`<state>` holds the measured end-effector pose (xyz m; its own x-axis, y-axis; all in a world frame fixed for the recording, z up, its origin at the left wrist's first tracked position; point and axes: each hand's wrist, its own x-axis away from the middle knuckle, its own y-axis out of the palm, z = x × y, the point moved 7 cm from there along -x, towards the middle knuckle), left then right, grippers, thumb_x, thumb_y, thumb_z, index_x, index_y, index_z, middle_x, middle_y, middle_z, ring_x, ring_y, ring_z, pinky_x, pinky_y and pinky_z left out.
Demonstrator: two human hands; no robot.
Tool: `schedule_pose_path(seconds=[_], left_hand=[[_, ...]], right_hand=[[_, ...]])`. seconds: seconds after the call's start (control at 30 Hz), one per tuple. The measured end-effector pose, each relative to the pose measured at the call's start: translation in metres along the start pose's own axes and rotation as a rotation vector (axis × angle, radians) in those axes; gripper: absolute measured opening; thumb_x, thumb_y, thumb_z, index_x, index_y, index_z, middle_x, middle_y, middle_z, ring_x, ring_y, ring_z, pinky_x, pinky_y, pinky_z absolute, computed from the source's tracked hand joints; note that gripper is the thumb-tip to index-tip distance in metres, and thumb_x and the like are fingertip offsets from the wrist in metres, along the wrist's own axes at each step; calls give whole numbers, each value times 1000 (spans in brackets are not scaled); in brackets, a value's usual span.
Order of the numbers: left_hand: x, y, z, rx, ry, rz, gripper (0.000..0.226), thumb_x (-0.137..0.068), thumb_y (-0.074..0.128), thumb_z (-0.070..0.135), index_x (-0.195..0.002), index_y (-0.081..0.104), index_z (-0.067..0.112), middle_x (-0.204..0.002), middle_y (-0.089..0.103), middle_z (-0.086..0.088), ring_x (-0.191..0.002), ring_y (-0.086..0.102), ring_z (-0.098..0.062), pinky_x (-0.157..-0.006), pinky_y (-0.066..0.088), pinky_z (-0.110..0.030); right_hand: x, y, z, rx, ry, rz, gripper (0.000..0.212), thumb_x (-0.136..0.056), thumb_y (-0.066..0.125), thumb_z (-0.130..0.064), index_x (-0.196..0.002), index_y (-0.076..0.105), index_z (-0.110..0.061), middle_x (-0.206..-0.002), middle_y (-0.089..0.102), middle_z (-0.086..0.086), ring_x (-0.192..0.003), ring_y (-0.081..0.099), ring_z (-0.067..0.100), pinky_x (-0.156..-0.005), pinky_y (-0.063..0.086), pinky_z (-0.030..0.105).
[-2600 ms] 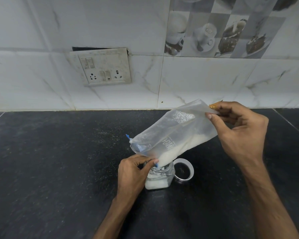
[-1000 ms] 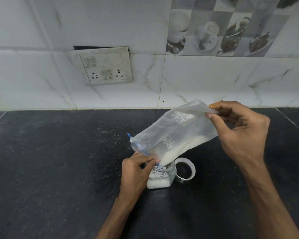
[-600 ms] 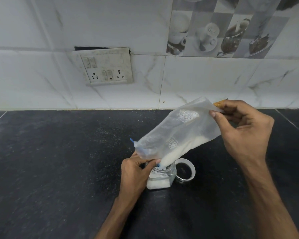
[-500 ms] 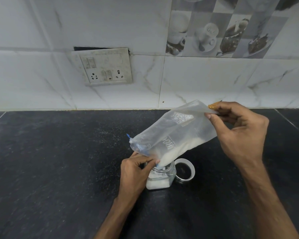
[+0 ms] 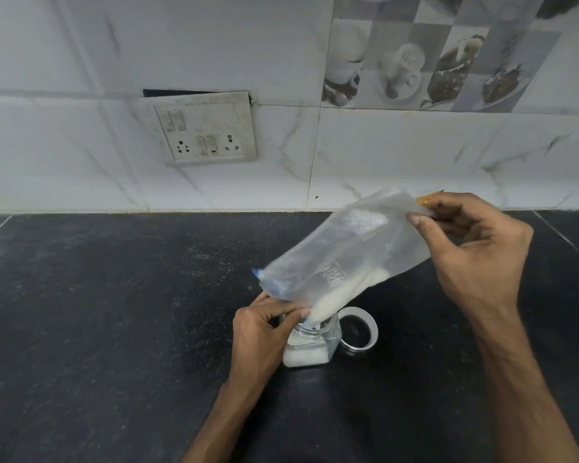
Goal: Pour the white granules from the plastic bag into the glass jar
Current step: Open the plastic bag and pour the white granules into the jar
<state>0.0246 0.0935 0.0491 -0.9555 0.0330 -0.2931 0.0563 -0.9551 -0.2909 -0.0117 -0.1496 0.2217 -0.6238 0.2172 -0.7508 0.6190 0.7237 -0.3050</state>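
**A:** Where is the plastic bag (image 5: 345, 259) right now?

**B:** Tilted over the glass jar (image 5: 311, 342), with its low mouth at the jar's opening and its high end up to the right. The jar stands on the dark counter (image 5: 114, 312). White granules (image 5: 341, 295) lie along the bag's lower fold, and a shallow layer sits in the jar.

**A:** And the hands?

**B:** The right hand (image 5: 475, 248) pinches the high corner between thumb and curled fingers. The left hand (image 5: 261, 332), fingers curled, pinches the mouth edge at the jar's rim — whether it also touches the glass, I cannot tell.

**A:** How will it handle?

**B:** The film looks thin, limp and probably slick, so it likely needs holding at both ends: corner and mouth. The granules may slide in a rush. The jar is small and breakable — a dragging bag could tip it.

**A:** Room to move?

**B:** A lid ring (image 5: 358, 329) lies just right of the jar. The wall (image 5: 415, 155) is well apart, on the far side. The counter runs wide to the left, and its near edge is out of view.
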Motion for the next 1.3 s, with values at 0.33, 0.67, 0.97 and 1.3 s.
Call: schedule_pose_path(seconds=[0.33, 0.67, 0.97, 1.3], left_hand=[[0, -3, -6, -30, -58, 29, 22, -72, 88, 10, -58, 75, 22, -66, 75, 12, -61, 68, 3, -54, 54, -19], [-1, -1, -3, -44, -32, 3, 8, -73, 87, 15, -71, 82, 22, -71, 77, 10, -77, 71, -7, -70, 56, -24], [-1, -4, 0, -58, -26, -1, 6, -72, 87, 22, -75, 82, 25, -73, 76, 15, -74, 72, -4, -69, 58, -25], [-1, -4, 3, -65, 14, -8, 7, -72, 87, 23, -78, 82, 22, -77, 76, 16, -76, 71, -1, -69, 53, -13]], right_hand=[[0, 0, -1, -3, -1, -7, 25, -82, 79, -7, -104, 69, -12, -95, 68, -12, -86, 69, 0, -80, 57, 17], [0, 5, -5, 22, 1, -4, 25, -82, 79, -7, -104, 70, -15, -94, 68, -14, -86, 70, 0, -79, 57, 19], [-2, 4, -4, 57, 1, 22, 21, -83, 79, -8, -103, 72, -5, -93, 69, -9, -83, 69, -1, -78, 57, 16], [1, 5, -3, 62, 7, 22, 21, -83, 79, -8, -103, 72, -6, -92, 69, -10, -83, 70, 1, -77, 56, 15]])
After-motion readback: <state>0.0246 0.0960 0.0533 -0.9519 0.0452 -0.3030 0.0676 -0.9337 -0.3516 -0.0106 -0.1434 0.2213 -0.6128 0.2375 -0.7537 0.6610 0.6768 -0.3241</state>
